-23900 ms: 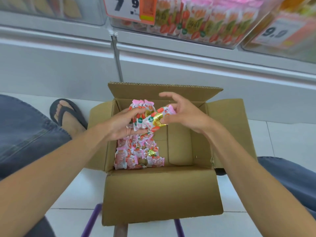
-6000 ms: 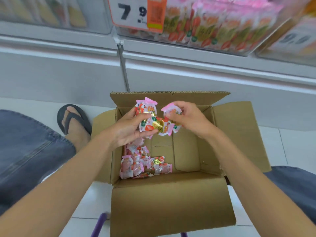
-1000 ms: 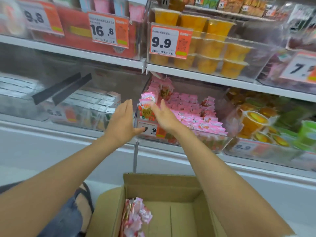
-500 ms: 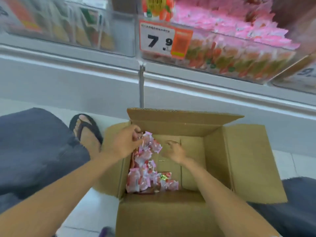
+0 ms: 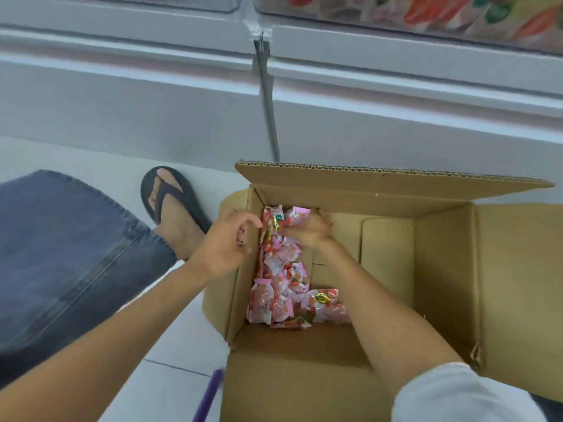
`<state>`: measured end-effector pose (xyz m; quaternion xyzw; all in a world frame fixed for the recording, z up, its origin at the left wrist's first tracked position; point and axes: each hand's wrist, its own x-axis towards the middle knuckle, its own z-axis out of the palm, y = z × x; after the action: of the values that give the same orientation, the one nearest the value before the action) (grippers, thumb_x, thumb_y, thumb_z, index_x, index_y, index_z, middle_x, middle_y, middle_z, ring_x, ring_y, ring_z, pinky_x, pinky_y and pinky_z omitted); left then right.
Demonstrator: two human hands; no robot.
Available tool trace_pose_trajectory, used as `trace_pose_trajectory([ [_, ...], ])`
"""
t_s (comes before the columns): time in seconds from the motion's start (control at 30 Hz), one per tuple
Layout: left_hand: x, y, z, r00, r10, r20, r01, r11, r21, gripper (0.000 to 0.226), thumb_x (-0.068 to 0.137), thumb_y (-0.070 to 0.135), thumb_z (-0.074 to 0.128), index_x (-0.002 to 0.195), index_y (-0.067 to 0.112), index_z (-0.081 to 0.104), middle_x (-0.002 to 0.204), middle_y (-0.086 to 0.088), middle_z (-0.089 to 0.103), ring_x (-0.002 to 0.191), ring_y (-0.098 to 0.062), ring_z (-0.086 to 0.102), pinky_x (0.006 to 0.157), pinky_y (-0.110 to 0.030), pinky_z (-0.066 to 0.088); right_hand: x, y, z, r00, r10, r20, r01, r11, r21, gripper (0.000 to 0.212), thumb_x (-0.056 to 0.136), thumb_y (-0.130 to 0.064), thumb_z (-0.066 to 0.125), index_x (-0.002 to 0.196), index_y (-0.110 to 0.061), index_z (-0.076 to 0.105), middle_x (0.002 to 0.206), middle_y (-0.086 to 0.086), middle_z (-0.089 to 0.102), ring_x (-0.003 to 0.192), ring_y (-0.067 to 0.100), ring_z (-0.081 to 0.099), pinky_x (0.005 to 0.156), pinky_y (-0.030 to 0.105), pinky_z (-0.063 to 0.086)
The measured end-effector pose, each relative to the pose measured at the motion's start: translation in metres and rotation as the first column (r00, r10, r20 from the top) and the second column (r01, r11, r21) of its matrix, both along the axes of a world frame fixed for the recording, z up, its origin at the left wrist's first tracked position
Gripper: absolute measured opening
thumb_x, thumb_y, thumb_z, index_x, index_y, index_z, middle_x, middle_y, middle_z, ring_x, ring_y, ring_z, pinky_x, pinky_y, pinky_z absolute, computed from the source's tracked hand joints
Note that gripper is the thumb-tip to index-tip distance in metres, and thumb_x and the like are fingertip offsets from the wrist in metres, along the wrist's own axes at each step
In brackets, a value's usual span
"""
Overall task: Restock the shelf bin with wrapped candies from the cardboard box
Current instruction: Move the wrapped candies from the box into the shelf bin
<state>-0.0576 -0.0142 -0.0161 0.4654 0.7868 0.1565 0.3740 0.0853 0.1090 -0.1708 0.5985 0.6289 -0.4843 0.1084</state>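
Note:
An open cardboard box point(image 5: 441, 269) stands on the floor below me. A pile of pink and red wrapped candies point(image 5: 280, 284) lies along its left inner wall; the rest of its bottom is bare cardboard. My right hand point(image 5: 307, 231) reaches into the far left corner, its fingers curled round a few candies at the top of the pile. At the box's left wall hovers my left hand point(image 5: 225, 242), fingers loosely curled and holding nothing. The clear shelf bin point(image 5: 426, 13) with the same candies shows only at the top edge.
A foot in a dark flip-flop point(image 5: 173, 208) and a denim-clad leg point(image 5: 61, 254) lie left of the box. A grey shelf upright point(image 5: 268, 95) runs down to the box's far flap. A purple bar point(image 5: 210, 394) pokes out below the box.
A second ago both hands were up at the shelf bin. They came down to the box, and my right hand has moved into the far left corner and closed on candies.

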Motion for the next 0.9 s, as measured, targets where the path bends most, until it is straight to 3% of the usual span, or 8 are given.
trace_pose_trajectory([
  [0.13,0.003,-0.003,-0.002,0.998,0.041,0.053,-0.042,0.999,0.016,0.044,0.079,-0.015,0.065,0.096,0.025,0.057,0.09,0.006,0.041,0.07,-0.01,0.044,0.063,-0.009,0.042,-0.015,-0.028,0.009,0.993,0.088,-0.084,-0.078,0.99,0.121,0.091,0.078,-0.055,0.067,0.148,-0.012,0.027,0.157,0.013,0.017,0.148,0.032,0.008,0.12,0.047,0.01],
  [0.2,0.002,-0.005,-0.003,0.996,0.057,0.068,-0.058,0.998,0.024,0.045,0.079,-0.014,0.067,0.092,0.028,0.057,0.089,0.003,0.042,0.069,-0.01,0.044,0.063,-0.011,0.042,-0.013,-0.045,0.014,0.973,0.108,-0.203,-0.082,0.988,0.13,0.092,0.077,-0.044,0.072,0.148,-0.013,0.022,0.149,0.013,0.033,0.142,0.033,0.024,0.115,0.048,0.024],
  [0.27,0.001,-0.005,-0.005,0.996,0.06,0.067,-0.062,0.998,0.025,0.042,0.078,-0.013,0.068,0.092,0.025,0.057,0.089,0.003,0.042,0.069,-0.01,0.044,0.065,-0.012,0.043,-0.011,-0.048,0.016,0.968,0.084,-0.236,-0.062,0.993,0.096,0.099,0.07,-0.042,0.081,0.145,-0.013,0.023,0.119,0.008,0.053,0.122,0.034,0.049,0.096,0.042,0.045],
  [0.37,0.002,-0.005,-0.004,0.994,0.072,0.084,-0.075,0.997,0.035,0.037,0.079,-0.013,0.067,0.094,0.019,0.058,0.087,0.002,0.042,0.068,-0.01,0.043,0.065,-0.01,0.042,-0.015,-0.038,0.018,0.966,-0.035,-0.258,0.045,0.998,0.034,0.111,0.062,-0.048,0.088,0.146,-0.014,0.025,0.132,0.011,0.051,0.122,0.029,0.049,0.097,0.041,0.047],
  [0.57,0.0,-0.005,-0.004,0.993,0.074,0.089,-0.078,0.996,0.044,0.042,0.078,-0.014,0.067,0.093,0.024,0.058,0.087,0.003,0.04,0.067,-0.008,0.042,0.066,-0.009,0.041,-0.03,-0.048,0.014,0.944,-0.04,-0.328,0.078,0.991,0.105,0.052,0.061,-0.021,0.08,0.098,-0.02,0.044,0.11,0.01,0.047,0.096,0.03,0.051,0.077,0.041,0.049],
  [0.67,0.001,-0.006,-0.005,0.995,0.069,0.073,-0.073,0.996,0.048,0.042,0.079,-0.012,0.068,0.096,0.025,0.059,0.087,0.003,0.041,0.07,-0.007,0.043,0.069,-0.006,0.04,-0.032,-0.043,0.013,0.888,-0.258,-0.379,0.276,0.961,-0.008,0.035,0.069,-0.014,0.079,0.078,-0.025,0.047,0.093,0.006,0.057,0.081,0.028,0.061,0.068,0.041,0.053],
  [0.77,0.004,-0.007,-0.005,0.998,0.059,0.011,-0.06,0.998,0.035,0.044,0.082,-0.012,0.065,0.104,0.026,0.059,0.091,0.006,0.04,0.074,-0.008,0.045,0.069,-0.006,0.04,-0.011,-0.034,0.02,0.811,-0.416,-0.411,0.365,0.909,-0.199,0.028,0.077,-0.002,0.077,0.08,-0.019,0.055,0.079,0.0,0.063,0.076,0.02,0.062,0.066,0.033,0.055],
  [0.9,0.024,-0.013,-0.003,0.987,-0.001,-0.163,0.016,0.996,0.091,0.042,0.085,-0.012,0.054,0.113,0.019,0.06,0.102,0.007,0.043,0.086,-0.012,0.052,0.067,-0.012,0.038,0.047,-0.031,0.046,0.706,-0.565,-0.428,0.466,0.825,-0.32,0.027,0.079,0.005,0.075,0.093,-0.013,0.06,0.084,-0.002,0.068,0.078,0.015,0.066,0.064,0.022,0.057],
])
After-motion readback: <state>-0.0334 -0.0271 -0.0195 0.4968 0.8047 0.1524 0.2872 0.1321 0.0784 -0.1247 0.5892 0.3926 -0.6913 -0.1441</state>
